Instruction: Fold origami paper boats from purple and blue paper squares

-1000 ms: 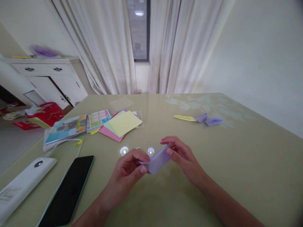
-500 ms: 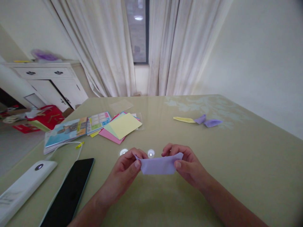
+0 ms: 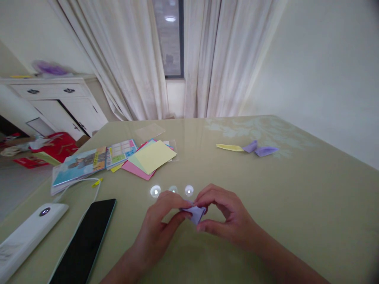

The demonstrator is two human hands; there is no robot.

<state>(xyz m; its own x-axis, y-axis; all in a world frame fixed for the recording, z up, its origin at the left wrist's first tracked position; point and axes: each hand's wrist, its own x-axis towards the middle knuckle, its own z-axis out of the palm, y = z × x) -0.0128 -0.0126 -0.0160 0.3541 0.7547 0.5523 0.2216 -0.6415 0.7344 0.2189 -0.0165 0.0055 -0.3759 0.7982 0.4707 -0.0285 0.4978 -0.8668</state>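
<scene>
Just below the middle of the frame, the left hand [image 3: 158, 227] is pinching a small, folded, pale purple sheet of paper [image 3: 196, 214] between thumb and fingers. The right hand [image 3: 232, 215], its grip curving partly open, is touching the paper's right edge; whether it is clamping, I cannot tell. For crispness, both hands should be aligning edges before pressing any crease.

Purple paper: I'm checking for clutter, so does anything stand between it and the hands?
Nothing visible does: the left hand pinches the purple paper, and the right hand is at its other end.
</scene>
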